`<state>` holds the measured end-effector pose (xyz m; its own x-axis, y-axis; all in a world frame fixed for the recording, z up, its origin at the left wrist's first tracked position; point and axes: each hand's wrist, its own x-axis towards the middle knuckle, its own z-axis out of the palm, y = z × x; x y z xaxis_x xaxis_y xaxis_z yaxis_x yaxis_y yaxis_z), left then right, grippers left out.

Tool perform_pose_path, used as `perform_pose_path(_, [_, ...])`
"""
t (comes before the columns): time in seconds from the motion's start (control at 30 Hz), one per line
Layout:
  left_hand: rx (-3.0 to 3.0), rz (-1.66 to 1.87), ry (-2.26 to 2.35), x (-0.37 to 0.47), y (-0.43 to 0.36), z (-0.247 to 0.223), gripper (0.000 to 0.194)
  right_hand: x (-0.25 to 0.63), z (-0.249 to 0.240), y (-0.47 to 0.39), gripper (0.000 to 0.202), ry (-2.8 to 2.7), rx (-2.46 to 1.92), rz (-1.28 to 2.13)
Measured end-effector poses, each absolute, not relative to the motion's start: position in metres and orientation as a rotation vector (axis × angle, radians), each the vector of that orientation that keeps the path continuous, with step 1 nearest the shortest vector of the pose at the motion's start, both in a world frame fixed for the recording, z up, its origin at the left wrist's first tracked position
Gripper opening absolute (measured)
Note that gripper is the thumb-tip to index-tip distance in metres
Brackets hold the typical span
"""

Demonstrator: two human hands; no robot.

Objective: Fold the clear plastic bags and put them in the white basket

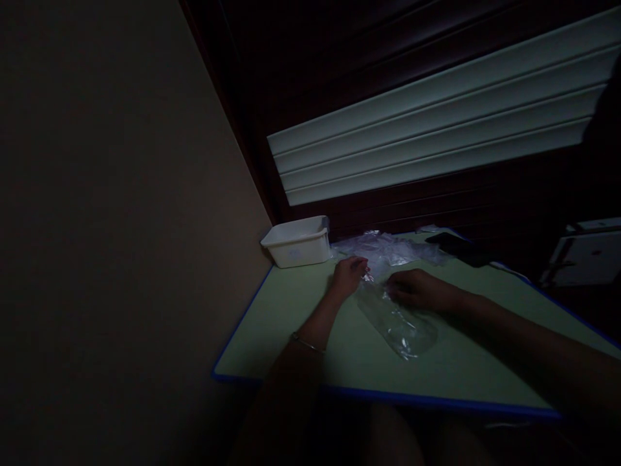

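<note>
A clear plastic bag (400,327) lies slanting over the light green table (291,317), its upper end between my two hands. My left hand (348,275) is closed at the bag's upper left corner, with small shiny reddish bits at its fingertips that are too small to name. On the other side, my right hand (410,289) has its fingers closed on the bag's upper right edge. Behind both hands lies a loose pile of clear plastic bags (383,248). The scene is dim, and the fingertips are partly hidden.
A white plastic bin (298,252) stands at the table's back left corner, beside the wall. A black flat object (458,248) rests at the back right. Blue edging (388,395) runs along the table's front. White objects (587,255) stand beyond the table at the right.
</note>
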<state>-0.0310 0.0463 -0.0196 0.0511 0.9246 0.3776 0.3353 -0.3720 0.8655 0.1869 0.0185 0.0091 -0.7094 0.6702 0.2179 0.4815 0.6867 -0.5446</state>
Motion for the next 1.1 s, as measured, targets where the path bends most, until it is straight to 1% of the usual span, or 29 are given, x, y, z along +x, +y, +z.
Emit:
perform_pose_path(0.07, [1.771,1.419,1.371,-0.033,0.046,-0.017,0.020,0.188,0.010,0.022,0.027,-2.441,-0.959,0.625])
perform_pose_path(0.17, [1.845,1.644,1.617,-0.038,0.041,-0.007,0.027,0.190,0.010,0.026,0.027,-2.338,-1.059,0.548])
perform_pose_path(0.23, [1.903,1.688,1.729,-0.040,0.035,0.000,0.027,0.191,0.009,0.028,0.026,-2.293,-1.113,0.501])
perform_pose_path(0.3, [2.008,1.565,1.723,-0.037,0.027,0.004,0.027,0.192,0.009,0.030,0.026,-2.266,-1.149,0.474])
perform_pose_path(0.47, [2.335,1.028,1.643,-0.017,0.012,-0.007,0.045,0.194,0.007,0.032,0.027,-2.265,-1.153,0.422])
perform_pose_path(0.53, [2.372,0.905,1.669,-0.011,0.012,-0.013,0.040,0.194,0.005,0.033,0.025,-2.273,-1.136,0.403])
perform_pose_path(0.63, [2.360,0.843,1.687,-0.009,0.015,-0.017,0.017,0.195,0.003,0.033,0.023,-2.278,-1.112,0.386])
perform_pose_path(0.7, [2.330,0.854,1.688,-0.013,0.018,-0.016,0.008,0.196,0.002,0.034,0.027,-2.275,-1.113,0.418])
perform_pose_path(0.8, [2.282,0.918,1.673,-0.020,0.022,-0.014,0.015,0.197,0.002,0.035,0.036,-2.278,-1.110,0.450])
perform_pose_path(0.87, [2.243,0.971,1.662,-0.025,0.024,-0.013,0.018,0.199,0.001,0.035,0.037,-2.284,-1.104,0.443])
perform_pose_path(1.03, [2.153,1.033,1.683,-0.028,0.025,-0.013,0.012,0.200,0.000,0.035,0.037,-2.292,-1.076,0.449])
perform_pose_path(1.1, [2.162,1.012,1.685,-0.026,0.024,-0.015,0.024,0.200,0.000,0.035,0.037,-2.285,-1.058,0.446])
